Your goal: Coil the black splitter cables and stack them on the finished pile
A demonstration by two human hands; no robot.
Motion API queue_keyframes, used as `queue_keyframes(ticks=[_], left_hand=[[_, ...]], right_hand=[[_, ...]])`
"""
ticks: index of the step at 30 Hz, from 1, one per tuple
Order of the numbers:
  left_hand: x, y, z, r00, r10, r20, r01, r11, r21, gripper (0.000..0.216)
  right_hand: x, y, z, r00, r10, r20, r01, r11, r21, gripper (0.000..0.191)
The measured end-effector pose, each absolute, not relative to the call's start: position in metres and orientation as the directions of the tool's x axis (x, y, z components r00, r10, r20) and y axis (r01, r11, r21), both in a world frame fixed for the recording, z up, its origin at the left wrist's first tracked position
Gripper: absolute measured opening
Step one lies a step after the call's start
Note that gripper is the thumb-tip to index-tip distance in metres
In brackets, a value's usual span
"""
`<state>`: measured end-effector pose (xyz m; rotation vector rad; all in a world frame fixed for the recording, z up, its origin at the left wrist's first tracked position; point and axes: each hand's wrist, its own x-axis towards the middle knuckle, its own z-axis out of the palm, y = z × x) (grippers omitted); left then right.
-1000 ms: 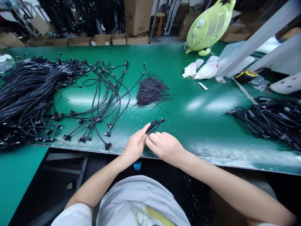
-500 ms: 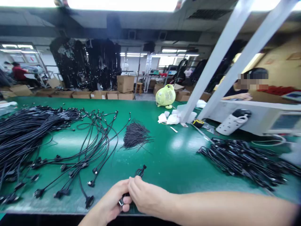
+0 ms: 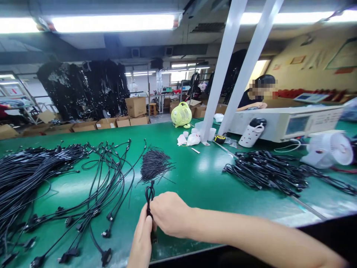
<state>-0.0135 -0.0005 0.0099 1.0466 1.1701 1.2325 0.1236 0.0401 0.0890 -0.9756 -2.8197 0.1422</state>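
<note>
A folded black cable (image 3: 150, 192) stands upright between my hands, its loop and one plug end showing above my fingers. My left hand (image 3: 142, 234) is wrapped round its lower part from the left. From the right, my right hand (image 3: 170, 214) closes on the middle of the bundle, fingers pressed together; whether a tie is between them is hidden. Just beyond lies a pile of short black twist ties (image 3: 154, 163). Loose black cables with plugs (image 3: 111, 178) spread to the left of my hands, beside a thick heap of straight cables (image 3: 36, 167).
Bundled cables (image 3: 267, 173) lie on the green table (image 3: 200, 186) at right. Behind them are a white fan (image 3: 326, 149), a test instrument (image 3: 279, 123) and a spotted white cup (image 3: 251, 134). A green fan (image 3: 181, 114) and white posts (image 3: 220, 74) stand farther back. A co-worker (image 3: 258, 93) sits across.
The view has turned to the right. My hands have raised the folded cable from a low, slanted hold to upright, and my right hand now grips higher on it.
</note>
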Motion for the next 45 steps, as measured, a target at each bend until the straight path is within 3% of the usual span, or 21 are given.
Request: queue_keyframes(ticks=[2,3,4,5,7,8,10,12,14,16,19,23,26,28,30,36,38,40,43,45], left_hand=[[-0.017,0.006,0.013,-0.103,0.994,0.031,-0.123,-0.043,0.991,0.049],[-0.019,0.009,0.017,-0.104,0.991,0.079,-0.123,-0.092,0.988,0.046],[-0.022,0.01,0.02,-0.08,0.989,0.125,-0.102,-0.133,0.986,0.043],[-0.026,0.009,0.024,-0.032,0.985,0.168,-0.049,-0.169,0.984,0.038],[-0.031,0.004,0.029,0.13,0.961,0.242,0.144,-0.26,0.955,0.03],[-0.033,0.001,0.03,0.236,0.937,0.258,0.259,-0.317,0.913,0.033],[-0.033,-0.004,0.028,0.412,0.883,0.225,0.418,-0.402,0.814,0.036],[-0.03,-0.002,0.027,0.452,0.879,0.15,0.447,-0.369,0.815,0.033],[-0.029,0.004,0.03,0.353,0.934,0.06,0.366,-0.196,0.91,0.033],[-0.031,0.009,0.04,0.219,0.976,-0.002,0.212,-0.045,0.976,0.034],[-0.034,0.004,0.052,0.21,0.977,0.047,0.141,-0.078,0.987,0.034],[-0.027,-0.012,0.036,0.509,0.858,0.065,0.306,-0.251,0.918,0.037],[-0.024,-0.009,0.019,0.393,0.919,0.018,0.324,-0.157,0.933,0.033],[-0.027,-0.006,0.017,0.275,0.961,-0.014,0.188,-0.039,0.981,0.032],[-0.032,-0.005,0.021,0.281,0.96,-0.013,0.053,-0.002,0.999,0.036],[-0.03,-0.009,0.022,0.262,0.965,-0.009,0.032,0.001,0.999,0.033],[-0.027,-0.008,0.017,0.218,0.975,-0.037,-0.049,0.049,0.998,0.034],[-0.026,-0.004,0.013,0.161,0.985,-0.055,-0.14,0.078,0.987,0.035],[-0.027,0.005,0.011,0.098,0.988,-0.122,-0.182,0.139,0.973,0.034],[-0.027,0.008,0.013,0.093,0.982,-0.163,-0.108,0.173,0.979,0.03]], right_hand=[[0.124,0.044,0.081,-0.609,0.775,0.17,0.553,0.568,-0.609,0.023],[0.125,0.046,0.075,-0.552,0.826,0.108,0.431,0.394,-0.812,0.023],[0.127,0.047,0.068,-0.536,0.844,0.006,0.291,0.192,-0.937,0.022],[0.129,0.049,0.061,-0.556,0.826,-0.098,0.175,0.002,-0.985,0.021],[0.134,0.053,0.049,-0.58,0.779,-0.238,0.088,-0.23,-0.969,0.021],[0.138,0.054,0.046,-0.561,0.789,-0.251,0.094,-0.241,-0.966,0.022],[0.143,0.054,0.045,-0.483,0.861,-0.162,0.163,-0.093,-0.982,0.023],[0.145,0.047,0.051,-0.446,0.895,0.019,0.251,0.146,-0.957,0.027],[0.141,0.034,0.057,-0.522,0.837,0.161,0.301,0.358,-0.884,0.029],[0.135,0.023,0.056,-0.648,0.746,0.156,0.311,0.446,-0.839,0.027],[0.131,0.026,0.042,-0.708,0.706,-0.015,0.349,0.331,-0.877,0.021],[0.139,0.055,0.028,-0.551,0.832,-0.061,0.41,0.206,-0.888,0.026],[0.144,0.058,0.036,-0.588,0.809,-0.009,0.378,0.265,-0.887,0.03],[0.144,0.048,0.043,-0.66,0.751,0.02,0.324,0.308,-0.895,0.031],[0.141,0.038,0.045,-0.701,0.714,-0.002,0.304,0.295,-0.906,0.033],[0.135,0.034,0.017,-0.674,0.683,-0.281,0.236,-0.16,-0.958,0.043],[0.137,0.033,0.015,-0.648,0.732,-0.211,0.224,-0.081,-0.971,0.042],[0.142,0.03,0.021,-0.601,0.799,-0.025,0.283,0.183,-0.941,0.036],[0.151,0.024,0.036,-0.475,0.815,0.332,0.44,0.547,-0.712,0.027],[0.154,0.023,0.044,-0.432,0.72,0.544,0.534,0.69,-0.489,0.024]])
